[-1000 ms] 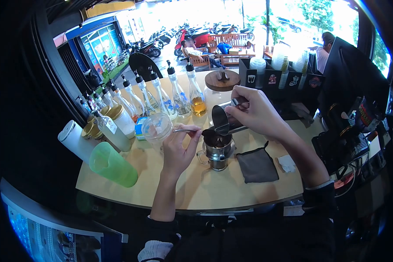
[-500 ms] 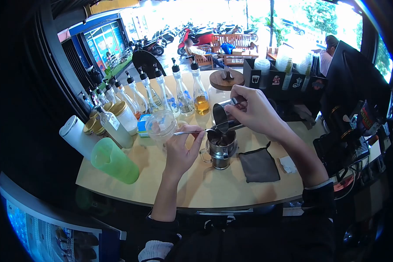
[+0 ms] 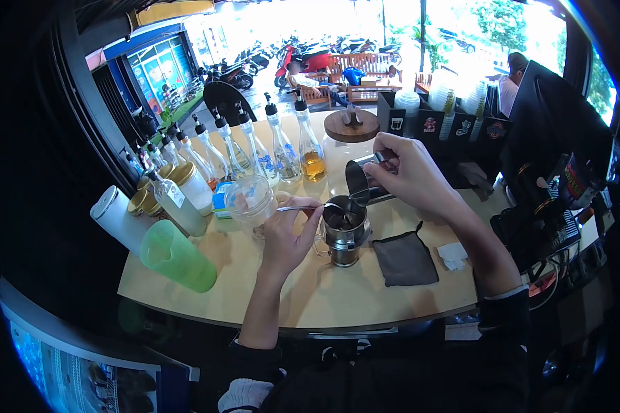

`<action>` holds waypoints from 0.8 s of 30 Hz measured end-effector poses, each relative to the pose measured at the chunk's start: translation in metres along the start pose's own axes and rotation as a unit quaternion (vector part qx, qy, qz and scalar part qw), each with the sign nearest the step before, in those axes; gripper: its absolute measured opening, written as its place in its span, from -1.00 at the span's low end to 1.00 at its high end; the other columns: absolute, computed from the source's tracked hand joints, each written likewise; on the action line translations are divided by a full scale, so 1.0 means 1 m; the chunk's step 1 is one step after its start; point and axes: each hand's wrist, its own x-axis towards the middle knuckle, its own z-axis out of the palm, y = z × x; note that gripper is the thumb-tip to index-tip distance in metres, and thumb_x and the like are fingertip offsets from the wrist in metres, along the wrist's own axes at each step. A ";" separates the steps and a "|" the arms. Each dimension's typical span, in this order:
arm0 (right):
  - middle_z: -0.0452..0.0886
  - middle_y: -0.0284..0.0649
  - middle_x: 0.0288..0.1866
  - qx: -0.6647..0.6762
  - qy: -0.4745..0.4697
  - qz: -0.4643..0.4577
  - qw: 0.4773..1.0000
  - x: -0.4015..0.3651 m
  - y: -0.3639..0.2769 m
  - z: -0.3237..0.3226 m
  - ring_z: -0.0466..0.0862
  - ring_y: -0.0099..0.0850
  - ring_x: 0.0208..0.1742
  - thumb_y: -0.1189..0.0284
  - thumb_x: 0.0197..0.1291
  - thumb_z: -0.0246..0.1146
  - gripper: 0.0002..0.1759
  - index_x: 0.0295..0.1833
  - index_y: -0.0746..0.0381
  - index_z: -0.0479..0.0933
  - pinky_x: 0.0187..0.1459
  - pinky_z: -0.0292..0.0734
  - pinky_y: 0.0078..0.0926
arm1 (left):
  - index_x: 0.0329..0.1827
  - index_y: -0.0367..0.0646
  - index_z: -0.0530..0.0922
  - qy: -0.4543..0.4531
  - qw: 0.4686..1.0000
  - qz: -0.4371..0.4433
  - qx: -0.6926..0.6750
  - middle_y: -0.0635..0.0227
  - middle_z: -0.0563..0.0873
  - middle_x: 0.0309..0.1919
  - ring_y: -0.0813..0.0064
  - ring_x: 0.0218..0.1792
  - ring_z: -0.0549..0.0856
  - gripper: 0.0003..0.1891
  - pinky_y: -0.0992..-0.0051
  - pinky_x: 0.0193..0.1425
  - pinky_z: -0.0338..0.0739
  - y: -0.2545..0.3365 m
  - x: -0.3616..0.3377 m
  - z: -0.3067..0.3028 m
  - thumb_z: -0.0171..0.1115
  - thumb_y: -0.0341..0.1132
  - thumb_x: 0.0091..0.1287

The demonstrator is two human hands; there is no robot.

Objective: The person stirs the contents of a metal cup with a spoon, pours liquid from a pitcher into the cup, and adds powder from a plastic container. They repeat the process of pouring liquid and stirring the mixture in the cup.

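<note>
My left hand (image 3: pixel 287 241) pinches the handle of a metal spoon (image 3: pixel 297 208), whose tip reaches the rim of a metal drip filter (image 3: pixel 344 238). Dark contents show inside the filter, which sits on a clear glass mug whose handle (image 3: pixel 319 244) sticks out to the left. In my right hand (image 3: pixel 420 172), a shiny metal jug (image 3: pixel 357 180) is held by its handle and tilted, mouth facing left and down, just over the filter. Behind my left hand stands a clear plastic tub (image 3: pixel 249 197).
Pump bottles (image 3: pixel 313 155) line the back left. A green pitcher (image 3: pixel 179 256) leans at the left. Right of the filter lie a grey cloth (image 3: pixel 406 259) and a crumpled tissue (image 3: pixel 452 256). A wood-lidded jar (image 3: pixel 352 126) and black cup holder (image 3: pixel 455 127) stand behind; people sit outside.
My right hand and the metal jug have shifted slightly right and back from the filter's rim, uncovering more of its inside. The spoon stays near the rim; the whole view has shifted a little.
</note>
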 end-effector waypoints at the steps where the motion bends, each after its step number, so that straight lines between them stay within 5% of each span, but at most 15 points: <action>1: 0.58 0.01 -0.45 0.001 0.000 0.002 1.000 -0.001 0.000 -0.001 0.68 -0.24 -0.40 0.48 0.04 0.34 -0.73 -0.26 0.44 0.44 -0.30 0.55 -0.37 | -0.24 -0.21 0.60 0.000 1.000 0.000 -0.001 0.28 0.70 -0.39 0.37 -0.37 0.71 -0.93 0.42 -0.19 0.53 0.001 0.000 0.001 0.29 -0.45 0.25; 9: 0.57 0.00 -0.45 0.013 -0.002 0.013 1.000 -0.009 0.000 -0.006 0.66 -0.25 -0.42 0.48 0.06 0.34 -0.73 -0.27 0.43 0.43 -0.31 0.54 -0.37 | -0.24 -0.21 0.59 -0.006 1.000 0.003 -0.015 0.27 0.70 -0.38 0.38 -0.36 0.70 -0.93 0.41 -0.19 0.53 0.001 0.001 0.004 0.29 -0.46 0.25; 11: 0.46 -0.36 -0.51 -0.016 -0.029 0.000 0.999 -0.010 -0.004 -0.007 0.61 -0.69 -0.38 0.56 0.24 0.24 -0.81 -0.29 0.39 0.34 -0.39 0.56 -0.64 | -0.23 -0.21 0.59 -0.003 1.000 0.008 -0.006 0.27 0.70 -0.38 0.38 -0.37 0.70 -0.92 0.41 -0.20 0.53 0.002 0.001 0.004 0.29 -0.46 0.25; 15: 0.50 -0.36 -0.49 -0.029 -0.037 0.005 0.999 -0.011 -0.008 -0.006 0.64 -0.67 -0.36 0.56 0.24 0.24 -0.81 -0.28 0.39 0.35 -0.37 0.57 -0.65 | -0.23 -0.21 0.59 -0.006 1.000 0.008 -0.009 0.27 0.70 -0.38 0.38 -0.37 0.70 -0.92 0.42 -0.19 0.53 0.004 0.001 0.004 0.29 -0.47 0.25; 17: 0.55 0.01 -0.51 0.035 -0.008 -0.009 0.999 -0.011 -0.002 -0.001 0.65 -0.24 -0.45 0.47 0.07 0.33 -0.73 -0.27 0.44 0.42 -0.33 0.52 -0.36 | -0.23 -0.21 0.59 -0.009 1.000 0.006 0.001 0.27 0.70 -0.37 0.38 -0.36 0.70 -0.92 0.42 -0.19 0.54 0.004 0.000 0.004 0.29 -0.48 0.24; 24: 0.54 0.01 -0.52 0.054 -0.018 -0.007 0.998 -0.012 -0.006 0.001 0.67 -0.25 -0.45 0.47 0.08 0.33 -0.73 -0.26 0.43 0.42 -0.34 0.52 -0.37 | -0.23 -0.21 0.59 -0.010 1.000 0.004 -0.010 0.27 0.69 -0.38 0.37 -0.36 0.70 -0.91 0.41 -0.19 0.53 0.004 0.000 0.005 0.30 -0.48 0.24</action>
